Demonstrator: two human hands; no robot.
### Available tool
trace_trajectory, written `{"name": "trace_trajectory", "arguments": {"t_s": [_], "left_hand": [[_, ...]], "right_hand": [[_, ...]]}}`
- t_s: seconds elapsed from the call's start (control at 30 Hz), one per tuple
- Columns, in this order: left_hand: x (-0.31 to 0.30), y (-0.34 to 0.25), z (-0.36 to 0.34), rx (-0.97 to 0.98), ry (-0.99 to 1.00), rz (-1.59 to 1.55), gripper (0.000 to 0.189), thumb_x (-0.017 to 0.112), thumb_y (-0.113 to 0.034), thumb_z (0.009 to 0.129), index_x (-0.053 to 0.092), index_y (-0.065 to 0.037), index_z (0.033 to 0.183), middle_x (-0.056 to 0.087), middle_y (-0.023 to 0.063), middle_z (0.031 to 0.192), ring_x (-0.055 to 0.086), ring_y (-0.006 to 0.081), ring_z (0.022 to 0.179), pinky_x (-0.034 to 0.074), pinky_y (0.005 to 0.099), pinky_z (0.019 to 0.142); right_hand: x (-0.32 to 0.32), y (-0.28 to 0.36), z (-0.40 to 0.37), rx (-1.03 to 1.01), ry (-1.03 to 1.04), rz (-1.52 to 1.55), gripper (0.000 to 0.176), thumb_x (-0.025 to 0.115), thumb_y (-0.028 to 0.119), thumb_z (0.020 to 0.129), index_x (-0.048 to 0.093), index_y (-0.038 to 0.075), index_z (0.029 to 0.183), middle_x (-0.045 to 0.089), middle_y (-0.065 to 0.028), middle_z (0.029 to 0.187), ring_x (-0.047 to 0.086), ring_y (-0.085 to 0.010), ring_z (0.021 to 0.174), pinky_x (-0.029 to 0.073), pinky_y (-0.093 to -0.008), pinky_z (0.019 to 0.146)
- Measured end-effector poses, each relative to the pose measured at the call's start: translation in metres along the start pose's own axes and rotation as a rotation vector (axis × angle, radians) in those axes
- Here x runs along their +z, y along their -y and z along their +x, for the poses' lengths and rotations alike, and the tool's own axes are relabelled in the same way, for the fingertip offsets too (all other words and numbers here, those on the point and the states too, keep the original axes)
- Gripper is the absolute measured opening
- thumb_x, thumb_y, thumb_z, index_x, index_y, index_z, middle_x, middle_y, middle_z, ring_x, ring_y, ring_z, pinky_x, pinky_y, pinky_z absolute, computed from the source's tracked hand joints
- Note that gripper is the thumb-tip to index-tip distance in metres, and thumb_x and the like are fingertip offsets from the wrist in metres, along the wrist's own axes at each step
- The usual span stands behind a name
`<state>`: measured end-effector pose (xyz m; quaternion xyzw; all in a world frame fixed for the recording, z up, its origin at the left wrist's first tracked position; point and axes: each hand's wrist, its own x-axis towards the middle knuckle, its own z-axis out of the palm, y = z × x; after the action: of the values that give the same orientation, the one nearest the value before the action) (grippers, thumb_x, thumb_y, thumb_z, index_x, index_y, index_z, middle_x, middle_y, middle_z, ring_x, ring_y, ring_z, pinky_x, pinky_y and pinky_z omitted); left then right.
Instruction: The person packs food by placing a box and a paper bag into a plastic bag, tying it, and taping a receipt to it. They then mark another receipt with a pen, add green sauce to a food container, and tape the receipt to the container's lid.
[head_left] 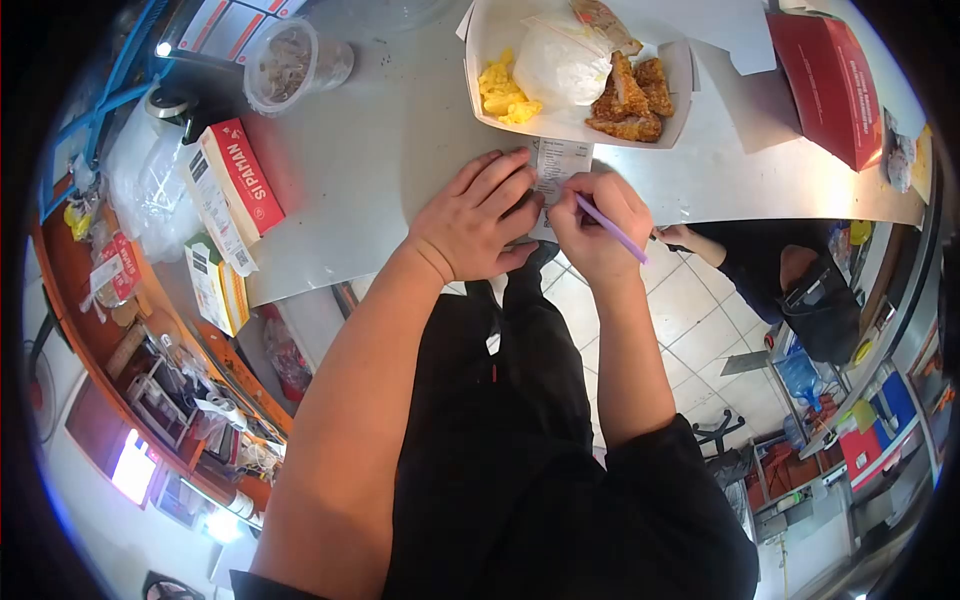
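Observation:
A small printed paper slip (pixel 562 165) lies at the near edge of the metal table (pixel 380 150). My left hand (pixel 480 215) rests beside it with fingers spread, the fingertips at the slip's left edge. In my right hand (pixel 600 220) is a purple pen (pixel 615 231), held over the slip's right side; its tip is hidden by the fingers. Just beyond the slip stands an open paper food box (pixel 560 128) with a white wrapped item (pixel 563 60), yellow egg-like pieces (pixel 507 88) and fried pieces (pixel 632 100).
A lidded plastic cup (pixel 283 65) stands at upper left. Red-and-white boxes (pixel 245 175) and a plastic bag (pixel 145 180) are at the left. A red box (pixel 828 90) sits at the right. Another person in dark clothes (pixel 790 275) is beyond the table's right near edge.

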<state>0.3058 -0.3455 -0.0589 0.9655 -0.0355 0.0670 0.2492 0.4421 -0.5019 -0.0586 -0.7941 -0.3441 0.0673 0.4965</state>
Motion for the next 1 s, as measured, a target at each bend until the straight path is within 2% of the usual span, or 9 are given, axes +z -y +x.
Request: {"name": "trace_trajectory", "arguments": {"t_s": [0.17,0.33,0.47,0.53,0.63,0.77,0.87,0.93,1.0], "left_hand": [[0.000,0.002,-0.002,0.015,0.009,0.006,0.054,0.078,-0.037,0.080,0.065,-0.012,0.125,0.057,0.0142,0.141,0.046,0.0345,0.145,0.036,0.0523,0.123],[0.028,0.008,0.002,-0.099,-0.012,-0.163,0.061,0.076,-0.039,0.082,0.064,-0.009,0.133,0.056,0.0163,0.143,0.043,0.0347,0.147,0.035,0.0530,0.123],[0.017,0.001,0.003,-0.125,-0.002,-0.003,0.064,0.076,-0.041,0.082,0.063,-0.007,0.135,0.055,0.0170,0.144,0.042,0.0353,0.148,0.035,0.0530,0.123],[-0.007,-0.001,0.004,0.011,0.007,0.019,0.061,0.076,-0.043,0.081,0.064,-0.006,0.128,0.055,0.0174,0.141,0.044,0.0370,0.145,0.036,0.0529,0.122],[-0.010,0.001,0.008,0.038,0.001,0.015,0.055,0.076,-0.043,0.082,0.064,-0.007,0.122,0.055,0.0162,0.137,0.045,0.0362,0.142,0.037,0.0536,0.120],[-0.011,0.000,0.007,0.038,-0.007,0.001,0.055,0.077,-0.044,0.082,0.064,-0.007,0.120,0.055,0.0142,0.136,0.046,0.0346,0.142,0.038,0.0552,0.118],[-0.017,0.000,0.007,-0.022,0.016,-0.132,0.052,0.079,-0.036,0.083,0.065,-0.007,0.124,0.055,0.0154,0.139,0.047,0.0361,0.141,0.040,0.0544,0.116],[-0.034,0.006,0.013,-0.045,0.078,-0.183,0.049,0.078,-0.034,0.087,0.065,-0.007,0.126,0.056,0.0155,0.141,0.050,0.0360,0.140,0.043,0.0518,0.115],[-0.063,-0.002,0.015,-0.129,0.101,-0.259,0.043,0.075,-0.026,0.091,0.065,-0.007,0.129,0.061,0.0152,0.136,0.058,0.0365,0.130,0.050,0.0478,0.108]], "right_hand": [[0.017,0.060,0.026,-0.001,0.009,0.120,0.019,0.077,-0.002,0.080,0.068,0.003,0.096,0.070,-0.0129,0.079,0.067,-0.0265,0.062,0.056,-0.0358,0.060],[0.055,0.121,0.074,0.058,0.293,-0.257,0.042,0.067,0.014,0.092,0.064,0.010,0.134,0.073,-0.0154,0.099,0.073,-0.0378,0.092,0.059,-0.0483,0.078],[-0.019,0.161,0.105,0.217,0.330,-0.267,0.039,0.069,0.016,0.095,0.067,0.015,0.134,0.078,-0.0099,0.100,0.076,-0.0327,0.087,0.060,-0.0437,0.077],[-0.077,0.169,0.133,0.377,0.216,-0.229,0.020,0.069,0.022,0.098,0.074,0.010,0.112,0.077,-0.0161,0.090,0.077,-0.0325,0.082,0.061,-0.0421,0.075],[-0.162,0.160,0.186,0.398,-0.014,-0.491,0.029,0.067,0.029,0.103,0.073,0.002,0.095,0.068,-0.0188,0.073,0.063,-0.0287,0.060,0.051,-0.0411,0.062],[-0.209,0.170,0.278,0.164,-0.024,-0.529,0.032,0.066,0.026,0.101,0.069,0.009,0.127,0.078,-0.0160,0.101,0.075,-0.0291,0.080,0.058,-0.0400,0.077],[-0.204,0.157,0.367,-0.101,0.089,-0.397,0.032,0.070,0.026,0.099,0.071,0.009,0.126,0.076,-0.0102,0.094,0.072,-0.0193,0.079,0.057,-0.0363,0.076],[-0.190,0.175,0.417,-0.021,0.265,-0.332,0.033,0.067,0.033,0.098,0.077,0.004,0.112,0.077,-0.0231,0.099,0.074,-0.0414,0.092,0.057,-0.0480,0.084],[-0.171,0.171,0.459,0.004,0.313,-0.400,0.034,0.069,0.032,0.096,0.076,0.005,0.116,0.077,-0.0246,0.105,0.075,-0.0399,0.100,0.057,-0.0469,0.091]]}}
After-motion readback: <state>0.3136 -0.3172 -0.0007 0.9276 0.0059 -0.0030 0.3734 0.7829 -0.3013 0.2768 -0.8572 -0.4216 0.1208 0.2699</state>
